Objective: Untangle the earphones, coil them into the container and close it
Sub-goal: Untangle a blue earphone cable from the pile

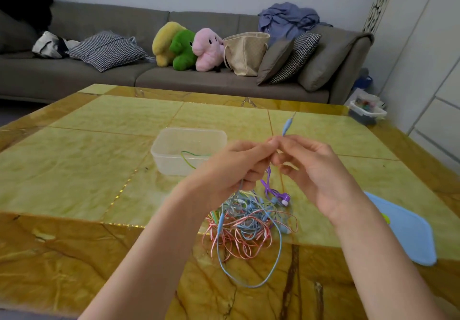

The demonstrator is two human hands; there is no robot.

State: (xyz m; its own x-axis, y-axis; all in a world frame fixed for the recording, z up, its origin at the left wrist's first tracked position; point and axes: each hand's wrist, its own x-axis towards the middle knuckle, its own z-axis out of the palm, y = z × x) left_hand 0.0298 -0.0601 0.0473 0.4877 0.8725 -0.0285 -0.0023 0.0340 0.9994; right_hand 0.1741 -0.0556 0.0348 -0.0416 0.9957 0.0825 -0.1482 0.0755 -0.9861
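Observation:
A tangle of earphones [249,220] in blue, pink, purple and green lies on the table near its front edge. Above it my left hand [234,167] and my right hand [311,167] meet, both pinching the blue cable just below its jack plug [286,125], which sticks up past my fingertips. A long blue loop [251,280] hangs from the tangle toward me. A purple earbud [285,199] dangles under my hands. The clear plastic container [171,143] stands open beyond my left hand, with a green cable [191,155] inside. Its blue lid [408,230] lies flat at the right.
The yellow-green marble table [99,170] reaches back to a grey sofa [74,75] with cushions, plush toys [186,45] and a tote bag [246,53]. A white bin [367,111] sits on the floor past the table's far right corner.

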